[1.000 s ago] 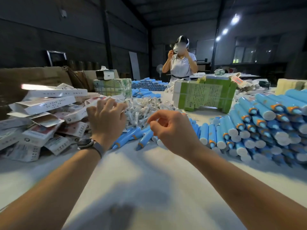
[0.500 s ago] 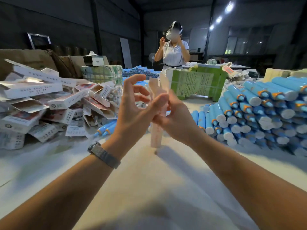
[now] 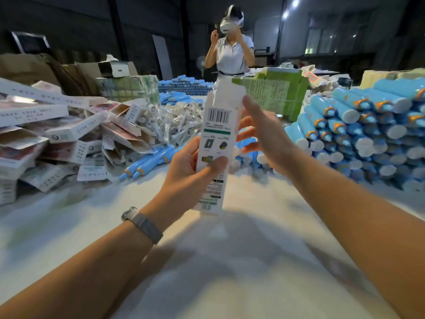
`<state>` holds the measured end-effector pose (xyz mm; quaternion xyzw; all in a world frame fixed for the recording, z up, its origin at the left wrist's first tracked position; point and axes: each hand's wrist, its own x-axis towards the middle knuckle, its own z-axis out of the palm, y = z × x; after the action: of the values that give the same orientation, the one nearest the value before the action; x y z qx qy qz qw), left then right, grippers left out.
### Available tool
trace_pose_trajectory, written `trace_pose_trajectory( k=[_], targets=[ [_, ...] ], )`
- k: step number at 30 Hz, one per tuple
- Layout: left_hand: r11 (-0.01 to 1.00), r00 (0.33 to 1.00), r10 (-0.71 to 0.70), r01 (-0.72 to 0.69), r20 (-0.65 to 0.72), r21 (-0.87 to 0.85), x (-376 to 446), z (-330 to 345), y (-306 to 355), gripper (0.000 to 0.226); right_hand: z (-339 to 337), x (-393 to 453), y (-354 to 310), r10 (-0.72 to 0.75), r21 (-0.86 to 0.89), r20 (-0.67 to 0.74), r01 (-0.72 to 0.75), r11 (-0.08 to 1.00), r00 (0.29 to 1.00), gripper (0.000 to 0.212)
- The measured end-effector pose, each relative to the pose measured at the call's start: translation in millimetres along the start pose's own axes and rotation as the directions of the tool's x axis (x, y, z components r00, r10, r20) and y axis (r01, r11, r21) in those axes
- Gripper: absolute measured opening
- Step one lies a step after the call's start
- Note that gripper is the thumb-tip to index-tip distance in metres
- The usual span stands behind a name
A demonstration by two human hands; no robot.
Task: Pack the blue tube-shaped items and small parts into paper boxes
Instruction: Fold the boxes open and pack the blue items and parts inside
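My left hand (image 3: 195, 173) grips a tall white paper box (image 3: 217, 134) upright in the middle of the view, thumb across its printed face below the barcode. The box's top flaps stand open. My right hand (image 3: 264, 137) is just right of the box with fingers spread, the fingertips touching its upper right edge. Blue tubes (image 3: 358, 132) with white caps lie stacked in a big pile at the right. Two loose blue tubes (image 3: 149, 163) lie on the table left of the box. Small parts in clear bags (image 3: 177, 120) are heaped behind them.
A heap of flat and folded paper boxes (image 3: 57, 134) covers the left side of the white table (image 3: 218, 272). A green carton (image 3: 273, 95) stands behind the box. Another person (image 3: 231, 49) stands at the far end. More blue tubes (image 3: 184, 85) lie there.
My left hand took a paper box from the left heap and raised it upright. Both hands opened it into shape; my right hand now sits at its upper right edge.
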<state>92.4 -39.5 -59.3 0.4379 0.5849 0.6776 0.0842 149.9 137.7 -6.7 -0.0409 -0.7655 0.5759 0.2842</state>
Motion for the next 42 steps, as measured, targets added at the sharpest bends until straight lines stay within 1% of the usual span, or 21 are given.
trace_pose_trajectory(
  k=[1, 2, 3, 4, 6, 7, 9, 12, 15, 17, 19, 21, 23, 24, 25, 27, 29, 32, 34, 37, 42],
  targets=[
    [1.000, 1.000, 0.006, -0.005, -0.024, 0.018, -0.1, 0.1, 0.1, 0.037, 0.9, 0.7, 5.5, -0.065, -0.199, -0.107, 0.043, 0.979, 0.992, 0.056],
    [0.999, 0.999, 0.015, -0.014, -0.044, 0.032, -0.2, -1.0, -0.1, 0.038, 0.6, 1.7, 11.9, -0.138, -0.422, -0.149, 0.063, 0.904, 0.979, 0.055],
    [0.998, 0.998, 0.031, -0.028, -0.061, 0.048, 0.0, -2.2, -0.6, 0.039, -1.5, 1.6, 17.6, -0.160, -0.644, -0.134, 0.038, 0.765, 0.978, 0.054],
    [0.996, 0.996, 0.055, -0.050, -0.076, 0.070, 0.7, -3.3, -1.4, 0.040, -4.4, 1.1, 23.1, -0.121, -0.820, -0.099, -0.012, 0.572, 0.988, 0.048],
    [0.985, 0.988, 0.113, -0.097, -0.108, 0.143, 3.0, -4.3, -3.9, 0.045, -8.7, -2.1, 32.2, 0.084, -0.976, -0.042, -0.059, 0.211, 0.996, 0.035],
    [0.976, 0.982, 0.139, -0.114, -0.125, 0.186, 4.4, -4.7, -5.3, 0.048, -9.3, -4.3, 36.7, 0.161, -0.994, -0.029, -0.045, 0.095, 0.986, 0.033],
    [0.959, 0.970, 0.189, -0.149, -0.151, 0.241, 7.0, -6.1, -8.3, 0.052, -8.9, -8.5, 41.2, 0.149, -1.000, -0.020, -0.021, 0.007, 0.989, 0.026],
    [0.944, 0.957, 0.231, -0.178, -0.174, 0.278, 9.6, -11.1, -12.1, 0.053, -4.6, -9.2, 40.2, 0.007, -0.999, -0.019, -0.019, 0.032, 1.000, 0.023],
    [0.924, 0.947, 0.261, -0.189, -0.189, 0.331, 10.6, -15.1, -15.2, 0.055, -0.6, -8.0, 32.2, -0.015, -0.998, -0.022, -0.021, 0.065, 1.000, 0.025],
    [0.915, 0.939, 0.279, -0.196, -0.199, 0.353, 10.4, -17.5, -18.0, 0.056, -3.8, -4.4, 23.2, 0.005, -0.986, -0.071, -0.071, 0.150, 0.997, 0.026],
    [0.897, 0.934, 0.293, -0.195, -0.204, 0.397, 9.9, -19.5, -19.2, 0.055, -10.6, 0.6, 11.4, 0.060, -0.948, -0.139, -0.150, 0.282, 0.989, 0.021],
    [0.872, 0.930, 0.313, -0.200, -0.194, 0.446, 9.8, -21.3, -20.5, 0.054, -19.0, 4.4, 0.3, 0.140, -0.818, -0.228, -0.268, 0.509, 0.964, 0.011],
    [0.855, 0.923, 0.330, -0.205, -0.197, 0.476, 9.5, -23.1, -21.0, 0.051, -24.8, 3.9, -8.6, 0.290, -0.481, -0.276, -0.393, 0.783, 0.916, 0.014],
    [0.848, 0.917, 0.342, -0.206, -0.207, 0.489, 9.8, -24.0, -20.3, 0.048, -25.7, 2.4, -12.6, 0.394, -0.253, -0.258, -0.455, 0.854, 0.882, 0.016],
    [0.837, 0.910, 0.356, -0.208, -0.214, 0.507, 10.4, -24.8, -19.7, 0.044, -25.0, 0.6, -16.1, 0.486, -0.027, -0.222, -0.503, 0.864, 0.845, 0.016],
    [0.825, 0.900, 0.377, -0.217, -0.221, 0.523, 11.8, -26.4, -19.6, 0.040, -19.8, -2.6, -19.4, 0.578, 0.319, -0.163, -0.512, 0.797, 0.799, 0.013],
    [0.821, 0.894, 0.391, -0.231, -0.220, 0.522, 12.1, -27.0, -19.8, 0.039, -12.1, -5.1, -21.6, 0.576, 0.501, -0.133, -0.446, 0.742, 0.807, 0.013],
    [0.826, 0.898, 0.389, -0.241, -0.207, 0.509, 11.5, -27.1, -21.0, 0.039, 0.6, -9.4, -32.2, 0.491, 0.654, -0.043, -0.347, 0.672, 0.870, 0.014],
    [0.823, 0.897, 0.388, -0.234, -0.211, 0.518, 11.7, -28.4, -23.1, 0.038, 6.3, -10.8, -40.7, 0.370, 0.699, -0.001, -0.264, 0.664, 0.929, 0.015],
    [0.812, 0.891, 0.395, -0.225, -0.224, 0.539, 12.4, -32.3, -25.7, 0.038, 11.5, -11.3, -49.5, 0.141, 0.617, -0.054, -0.078, 0.783, 0.989, 0.010],
    [0.780, 0.891, 0.384, -0.174, -0.241, 0.600, 13.3, -33.8, -25.2, 0.040, 16.1, -16.6, -56.8, -0.089, 0.475, -0.154, 0.153, 0.867, 0.984, 0.003]
  ],
)
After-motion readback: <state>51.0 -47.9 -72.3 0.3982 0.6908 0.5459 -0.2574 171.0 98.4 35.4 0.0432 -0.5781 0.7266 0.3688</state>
